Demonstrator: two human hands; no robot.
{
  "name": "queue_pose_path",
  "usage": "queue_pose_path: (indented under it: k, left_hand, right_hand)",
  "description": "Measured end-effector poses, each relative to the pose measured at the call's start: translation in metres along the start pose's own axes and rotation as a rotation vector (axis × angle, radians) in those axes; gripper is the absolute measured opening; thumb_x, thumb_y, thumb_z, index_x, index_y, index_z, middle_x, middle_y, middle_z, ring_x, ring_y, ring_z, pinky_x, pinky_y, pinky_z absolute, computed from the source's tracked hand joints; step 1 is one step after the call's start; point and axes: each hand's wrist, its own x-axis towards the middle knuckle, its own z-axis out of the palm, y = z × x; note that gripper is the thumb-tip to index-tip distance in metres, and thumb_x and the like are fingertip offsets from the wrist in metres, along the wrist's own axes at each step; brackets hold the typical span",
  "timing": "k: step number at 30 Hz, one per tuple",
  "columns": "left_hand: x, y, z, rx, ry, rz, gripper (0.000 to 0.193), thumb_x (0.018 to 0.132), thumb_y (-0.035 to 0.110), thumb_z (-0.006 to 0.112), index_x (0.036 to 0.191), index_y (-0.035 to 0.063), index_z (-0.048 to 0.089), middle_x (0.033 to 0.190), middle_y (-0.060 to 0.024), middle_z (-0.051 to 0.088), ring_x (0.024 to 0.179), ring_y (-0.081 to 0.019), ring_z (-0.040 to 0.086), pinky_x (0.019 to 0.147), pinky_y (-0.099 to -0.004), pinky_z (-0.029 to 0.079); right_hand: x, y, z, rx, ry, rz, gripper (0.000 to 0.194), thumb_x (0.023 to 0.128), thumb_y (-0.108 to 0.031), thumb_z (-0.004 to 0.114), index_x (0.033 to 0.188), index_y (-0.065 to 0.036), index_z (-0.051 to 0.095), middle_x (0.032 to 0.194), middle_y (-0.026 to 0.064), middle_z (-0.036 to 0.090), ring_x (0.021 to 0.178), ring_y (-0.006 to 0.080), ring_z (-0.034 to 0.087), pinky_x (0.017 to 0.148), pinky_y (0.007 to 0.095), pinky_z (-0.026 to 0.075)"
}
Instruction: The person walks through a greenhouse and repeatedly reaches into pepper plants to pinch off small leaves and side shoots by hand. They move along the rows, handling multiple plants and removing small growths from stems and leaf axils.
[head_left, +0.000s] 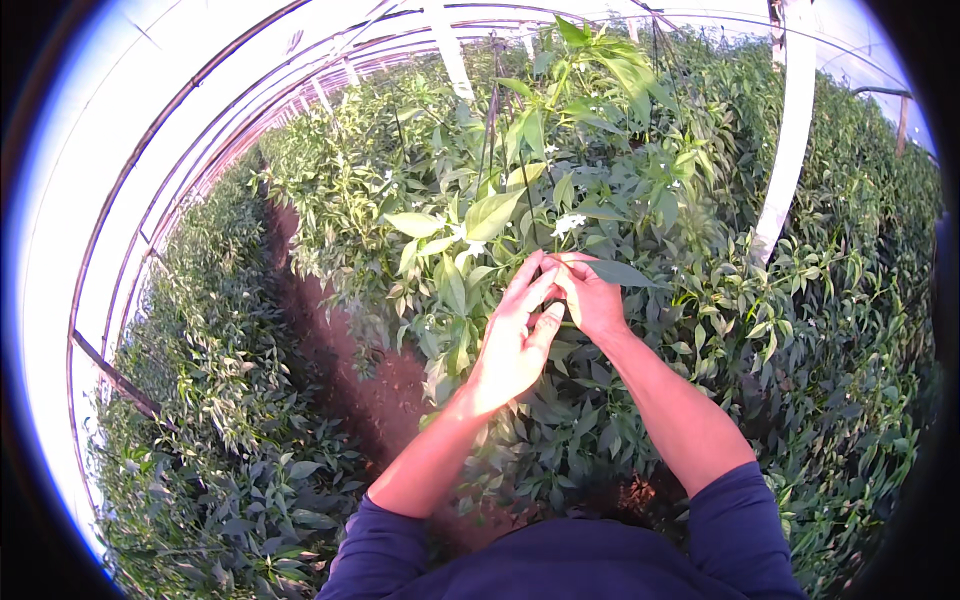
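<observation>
My left hand (511, 341) and my right hand (594, 298) meet at the upper part of a pepper plant, fingertips close together. On the left, the fingers point upward and the thumb stands apart from them. My right fingers are curled inward beside the left fingertips. A thin dark string (529, 199) runs down from above to the fingertips. What lies pinched between them is hidden. One leaf (621, 273) sticks out over my right hand. White flowers (568, 224) bloom just above the hands, and broad pale leaves (491, 216) rise to their upper left.
Dense pepper rows (247, 420) grow on both sides. A reddish soil path (375, 382) passes at the left. White posts (787, 135) stand among the plants, with more dark strings (491, 120) hanging ahead. Curved greenhouse hoops (161, 124) arch along the left.
</observation>
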Motion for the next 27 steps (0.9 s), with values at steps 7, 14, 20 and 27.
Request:
queue_pose_path:
  k: [7, 14, 20, 27]
  left_hand:
    - [-0.014, -0.029, -0.003, -0.114, 0.261, 0.032, 0.025, 0.102, 0.006, 0.067, 0.126, 0.0005, 0.070, 0.129, -0.0083, 0.068, 0.103, -0.0130, 0.067, 0.089, -0.0291, 0.056]
    - [0.002, -0.034, -0.030, -0.081, 0.611, 0.029, 0.025, 0.100, 0.015, 0.072, 0.122, 0.0021, 0.070, 0.101, -0.0003, 0.072, 0.083, -0.0067, 0.064, 0.071, -0.0243, 0.053]
    - [0.019, -0.011, -0.051, 0.094, 0.364, 0.128, 0.022, 0.100, 0.008, 0.073, 0.120, 0.0004, 0.076, 0.104, -0.0005, 0.074, 0.092, -0.0062, 0.062, 0.084, -0.0236, 0.051]
    - [0.058, 0.017, -0.061, 0.307, 0.037, 0.155, 0.016, 0.100, 0.005, 0.070, 0.114, -0.0002, 0.077, 0.103, -0.0009, 0.076, 0.090, -0.0065, 0.064, 0.080, -0.0249, 0.052]
  right_hand:
    - [-0.003, -0.008, 0.014, -0.317, 0.056, -0.022, 0.026, 0.099, -0.025, 0.074, 0.112, -0.002, 0.076, 0.087, 0.0005, 0.073, 0.074, 0.0052, 0.061, 0.066, 0.0226, 0.048]
    - [0.004, -0.010, 0.007, -0.237, -0.019, 0.049, 0.020, 0.103, -0.017, 0.069, 0.113, -0.001, 0.073, 0.096, -0.0011, 0.072, 0.079, 0.0064, 0.063, 0.069, 0.0224, 0.051]
    - [0.008, -0.006, 0.006, -0.171, -0.069, 0.077, 0.022, 0.104, -0.019, 0.067, 0.117, -0.001, 0.071, 0.101, 0.0008, 0.073, 0.084, 0.0069, 0.065, 0.072, 0.0230, 0.053]
    - [0.001, -0.014, -0.005, -0.098, -0.016, 0.086, 0.026, 0.102, -0.021, 0.070, 0.121, -0.003, 0.070, 0.113, 0.0042, 0.075, 0.090, 0.0093, 0.068, 0.078, 0.0249, 0.056]
